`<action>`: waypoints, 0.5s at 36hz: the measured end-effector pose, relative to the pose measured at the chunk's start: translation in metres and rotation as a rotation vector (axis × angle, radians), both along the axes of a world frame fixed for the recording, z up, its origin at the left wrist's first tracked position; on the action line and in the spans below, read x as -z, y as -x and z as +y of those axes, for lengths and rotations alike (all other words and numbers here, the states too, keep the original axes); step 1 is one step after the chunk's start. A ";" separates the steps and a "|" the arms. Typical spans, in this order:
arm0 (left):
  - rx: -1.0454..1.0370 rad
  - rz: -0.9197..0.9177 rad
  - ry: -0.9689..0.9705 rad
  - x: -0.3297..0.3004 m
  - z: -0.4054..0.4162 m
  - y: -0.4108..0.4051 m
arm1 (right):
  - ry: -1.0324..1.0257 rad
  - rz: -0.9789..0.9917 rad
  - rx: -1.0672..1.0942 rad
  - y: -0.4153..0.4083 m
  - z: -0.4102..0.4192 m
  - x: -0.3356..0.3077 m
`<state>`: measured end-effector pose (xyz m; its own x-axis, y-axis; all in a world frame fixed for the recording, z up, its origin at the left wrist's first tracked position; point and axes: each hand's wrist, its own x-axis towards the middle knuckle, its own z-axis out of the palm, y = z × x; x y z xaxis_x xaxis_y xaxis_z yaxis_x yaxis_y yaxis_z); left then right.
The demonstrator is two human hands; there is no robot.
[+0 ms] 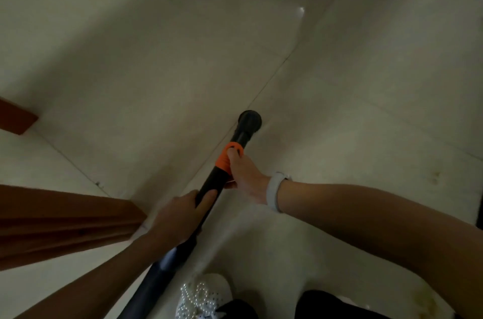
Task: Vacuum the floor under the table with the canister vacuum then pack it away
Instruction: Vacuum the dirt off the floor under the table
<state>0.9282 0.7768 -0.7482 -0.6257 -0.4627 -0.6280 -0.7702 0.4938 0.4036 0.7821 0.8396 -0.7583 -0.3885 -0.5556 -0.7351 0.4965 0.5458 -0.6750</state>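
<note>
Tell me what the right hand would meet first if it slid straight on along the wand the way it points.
The right hand grips the orange collar and points down the wand. Going on, it would likely meet the black nozzle end, then the tiled floor.

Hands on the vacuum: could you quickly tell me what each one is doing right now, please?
Left hand: closed around the black vacuum tube.
Right hand: closed on the tube's orange collar.

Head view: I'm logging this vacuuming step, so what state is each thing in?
vacuum wand: black, tilted down, its round end at the tiled floor
orange collar: on the wand, touched by the right hand
left hand: grips the wand
right hand: holds the wand at the collar
wristband: on the right wrist
</note>
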 end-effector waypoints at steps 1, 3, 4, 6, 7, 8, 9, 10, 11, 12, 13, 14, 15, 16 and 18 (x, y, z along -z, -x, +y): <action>0.021 0.009 0.000 0.002 0.003 0.008 | -0.016 0.020 0.028 0.008 0.003 0.001; 0.041 0.052 -0.014 0.006 0.008 0.025 | -0.060 0.054 0.095 0.027 0.008 0.000; 0.041 0.070 -0.035 0.008 0.011 0.033 | -0.080 0.062 0.125 0.037 0.010 -0.001; 0.035 0.104 -0.104 0.011 0.015 0.051 | -0.114 0.075 0.179 0.057 0.016 -0.003; 0.043 0.116 -0.135 0.012 0.018 0.062 | -0.130 0.085 0.204 0.069 0.019 -0.003; 0.067 0.118 -0.155 0.013 0.020 0.072 | -0.148 0.099 0.228 0.081 0.022 -0.004; 0.100 0.117 -0.172 0.014 0.023 0.083 | -0.161 0.113 0.261 0.093 0.025 -0.004; 0.130 0.112 -0.193 0.015 0.025 0.093 | -0.160 0.123 0.304 0.105 0.028 -0.004; 0.155 0.110 -0.220 0.015 0.027 0.104 | -0.147 0.133 0.352 0.116 0.031 -0.004; 0.179 0.106 -0.245 0.014 0.028 0.114 | -0.131 0.141 0.399 0.126 0.033 -0.004; 0.196 0.107 -0.270 0.013 0.029 0.124 | -0.114 0.149 0.448 0.135 0.036 -0.004; 0.204 0.108 -0.297 0.013 0.030 0.134 | -0.100 0.150 0.492 0.143 0.037 -0.003; 0.210 0.109 -0.320 0.013 0.031 0.142 | -0.088 0.148 0.531 0.150 0.038 -0.004; 0.226 0.105 -0.337 0.013 0.032 0.150 | -0.081 0.145 0.562 0.156 0.038 -0.005; 0.263 0.086 -0.363 0.015 0.036 0.160 | -0.080 0.140 0.628 0.170 0.039 -0.004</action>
